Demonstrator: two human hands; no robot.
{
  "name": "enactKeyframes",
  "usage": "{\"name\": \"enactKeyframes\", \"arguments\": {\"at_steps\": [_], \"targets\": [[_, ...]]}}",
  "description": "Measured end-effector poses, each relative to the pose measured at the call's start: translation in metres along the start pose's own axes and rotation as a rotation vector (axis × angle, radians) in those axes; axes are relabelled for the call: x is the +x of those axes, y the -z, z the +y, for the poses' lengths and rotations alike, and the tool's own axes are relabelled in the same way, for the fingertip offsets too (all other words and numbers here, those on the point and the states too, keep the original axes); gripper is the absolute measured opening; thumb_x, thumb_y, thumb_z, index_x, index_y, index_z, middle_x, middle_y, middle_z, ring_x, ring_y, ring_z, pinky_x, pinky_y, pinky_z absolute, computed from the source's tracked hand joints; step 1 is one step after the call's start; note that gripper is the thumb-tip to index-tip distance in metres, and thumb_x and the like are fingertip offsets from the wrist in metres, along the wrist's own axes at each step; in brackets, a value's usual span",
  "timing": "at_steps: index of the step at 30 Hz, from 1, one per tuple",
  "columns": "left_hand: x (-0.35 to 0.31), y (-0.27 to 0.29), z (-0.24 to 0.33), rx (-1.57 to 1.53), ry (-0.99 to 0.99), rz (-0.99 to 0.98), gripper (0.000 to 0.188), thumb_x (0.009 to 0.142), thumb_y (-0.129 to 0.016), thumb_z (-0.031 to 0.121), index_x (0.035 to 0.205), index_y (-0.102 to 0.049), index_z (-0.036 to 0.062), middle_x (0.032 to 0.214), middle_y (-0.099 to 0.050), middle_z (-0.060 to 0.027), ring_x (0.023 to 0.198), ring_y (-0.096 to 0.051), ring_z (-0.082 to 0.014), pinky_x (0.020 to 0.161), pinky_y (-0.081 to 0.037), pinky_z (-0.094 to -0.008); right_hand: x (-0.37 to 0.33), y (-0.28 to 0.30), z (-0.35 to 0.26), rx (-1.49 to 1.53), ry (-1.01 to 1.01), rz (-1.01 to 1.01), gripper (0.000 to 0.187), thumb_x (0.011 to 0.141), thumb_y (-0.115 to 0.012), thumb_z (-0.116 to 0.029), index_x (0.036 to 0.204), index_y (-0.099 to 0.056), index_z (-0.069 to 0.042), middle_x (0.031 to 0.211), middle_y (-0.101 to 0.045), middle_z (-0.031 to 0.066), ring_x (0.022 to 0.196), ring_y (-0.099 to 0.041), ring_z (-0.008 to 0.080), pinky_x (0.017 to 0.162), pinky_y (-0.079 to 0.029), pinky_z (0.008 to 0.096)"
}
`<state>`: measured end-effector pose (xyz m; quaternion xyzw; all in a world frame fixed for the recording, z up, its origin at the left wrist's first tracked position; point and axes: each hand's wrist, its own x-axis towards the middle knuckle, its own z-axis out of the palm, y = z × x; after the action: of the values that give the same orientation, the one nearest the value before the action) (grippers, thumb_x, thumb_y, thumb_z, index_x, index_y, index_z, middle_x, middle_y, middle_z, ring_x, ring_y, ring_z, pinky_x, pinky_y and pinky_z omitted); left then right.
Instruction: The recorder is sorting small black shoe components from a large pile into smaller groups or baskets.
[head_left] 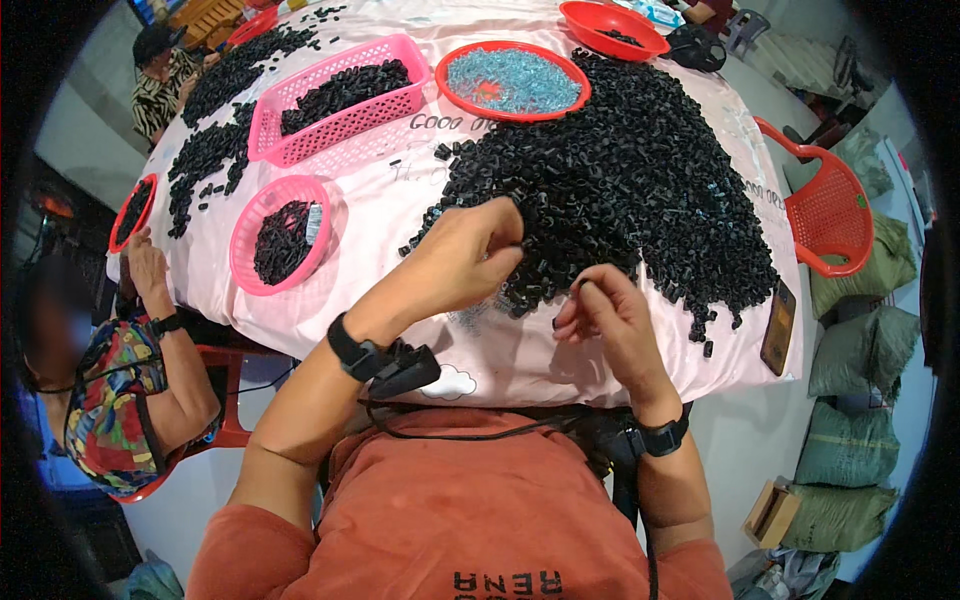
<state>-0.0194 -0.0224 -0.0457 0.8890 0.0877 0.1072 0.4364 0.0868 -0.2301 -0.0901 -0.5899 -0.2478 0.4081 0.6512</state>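
A large heap of small black plastic parts (620, 170) is spread over the table in front of me. My left hand (468, 245) is closed at the heap's near left edge; its curled fingers hide whatever they hold. To its right, my right hand (612, 318) hovers by the near edge of the heap, fingers bent and drawn together. A small black part (585, 283) shows at its fingertips. Beneath and between the hands, a few clear bits (468, 318) lie on the pale pink tablecloth (520, 365).
Beyond the heap stand a red tray (441, 82) of clear bluish pieces and a pink basket (350, 145) of black parts. A round pink basket (326, 240) is at left. A phone (778, 328) lies near the right edge, beside a red chair (832, 215). Other people sit at left.
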Motion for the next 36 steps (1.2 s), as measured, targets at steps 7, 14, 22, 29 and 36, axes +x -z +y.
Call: {"name": "enactKeyframes", "arguments": {"at_steps": [7, 14, 22, 29, 36], "targets": [[-0.015, -0.014, -0.012, -0.156, -0.014, -0.328, 0.014, 0.080, -0.062, 0.009, 0.090, -0.059, -0.0002, 0.078, -0.064, -0.0122, 0.072, -0.062, -0.0223, 0.065, -0.049, -0.0338, 0.008, -0.007, 0.015, -0.045, -0.024, -0.062, 0.016, 0.102, -0.046, -0.014, 0.102, -0.054, -0.001, 0.083, -0.064, 0.0078, 0.072, -0.064, 0.0120, 0.064, -0.054, 0.0249], [0.012, -0.034, -0.019, -0.031, -0.071, -0.348, 0.014, 0.083, -0.061, 0.011, 0.090, -0.058, -0.0012, 0.079, -0.065, -0.0147, 0.073, -0.064, -0.0225, 0.065, -0.050, -0.0360, 0.024, 0.004, 0.010, -0.125, -0.039, 0.031, 0.016, 0.102, -0.047, -0.017, 0.101, -0.055, -0.004, 0.089, -0.067, 0.0069, 0.076, -0.066, 0.0116, 0.065, -0.053, 0.0233], [0.034, -0.023, -0.011, -0.076, -0.088, -0.062, 0.015, 0.087, -0.061, 0.008, 0.098, -0.058, -0.0019, 0.088, -0.064, -0.0111, 0.080, -0.061, -0.0154, 0.072, -0.049, -0.0304, 0.034, 0.003, -0.003, 0.021, 0.081, 0.221, 0.014, 0.101, -0.050, -0.018, 0.103, -0.057, -0.005, 0.095, -0.068, 0.0074, 0.079, -0.067, 0.0116, 0.065, -0.053, 0.0211], [-0.002, -0.020, -0.020, -0.257, -0.078, -0.304, 0.016, 0.082, -0.063, 0.010, 0.093, -0.059, 0.0003, 0.082, -0.064, -0.0130, 0.075, -0.063, -0.0240, 0.068, -0.049, -0.0353, 0.024, 0.000, 0.009, -0.014, 0.143, 0.149, 0.019, 0.100, -0.054, -0.016, 0.112, -0.063, -0.004, 0.089, -0.069, 0.0063, 0.078, -0.068, 0.0114, 0.065, -0.053, 0.0214], [-0.019, -0.025, -0.022, -0.086, -0.039, -0.183, 0.015, 0.085, -0.064, 0.007, 0.097, -0.058, 0.0004, 0.085, -0.062, -0.0072, 0.080, -0.061, -0.0157, 0.071, -0.049, -0.0304, 0.023, -0.016, 0.014, 0.097, 0.061, 0.084, 0.020, 0.098, -0.056, -0.012, 0.114, -0.062, -0.002, 0.090, -0.069, 0.0076, 0.077, -0.068, 0.0116, 0.067, -0.054, 0.0226]]}}
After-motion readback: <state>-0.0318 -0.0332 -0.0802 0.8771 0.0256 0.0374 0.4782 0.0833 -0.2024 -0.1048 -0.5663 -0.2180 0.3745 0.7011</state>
